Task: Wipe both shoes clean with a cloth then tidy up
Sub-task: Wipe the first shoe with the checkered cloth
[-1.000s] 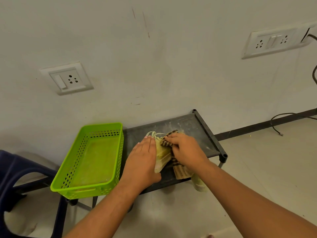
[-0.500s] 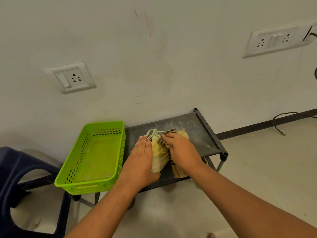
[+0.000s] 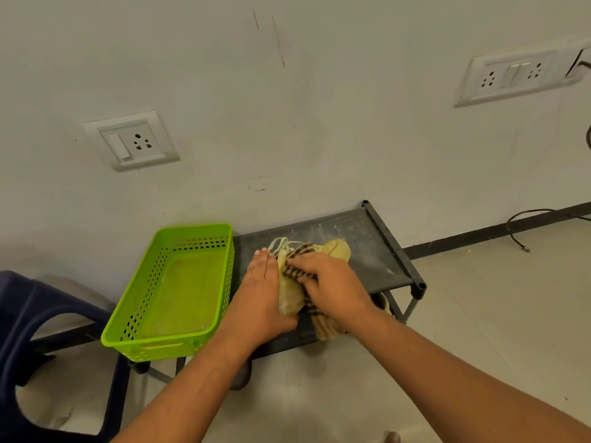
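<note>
A pale yellow shoe [image 3: 335,248] with white laces lies on the dark shelf [image 3: 367,251] of a low rack. My left hand [image 3: 260,295] lies flat against the shoe's left side, fingers straight. My right hand [image 3: 332,282] grips a brown-and-tan striped cloth [image 3: 323,321] and presses it on top of the shoe. The cloth's loose end hangs over the shelf's front edge. Part of a second shoe [image 3: 382,303] shows on the level below, mostly hidden by my right wrist.
An empty green plastic basket [image 3: 179,289] stands on the rack's left end. A dark blue chair [image 3: 35,318] is at the far left. The wall behind carries two socket plates, and a black cable [image 3: 524,225] lies on the floor at right.
The shoe's toe has come into view past my right hand, which has slid back along the shoe with the cloth. My left hand stays against the shoe's side.
</note>
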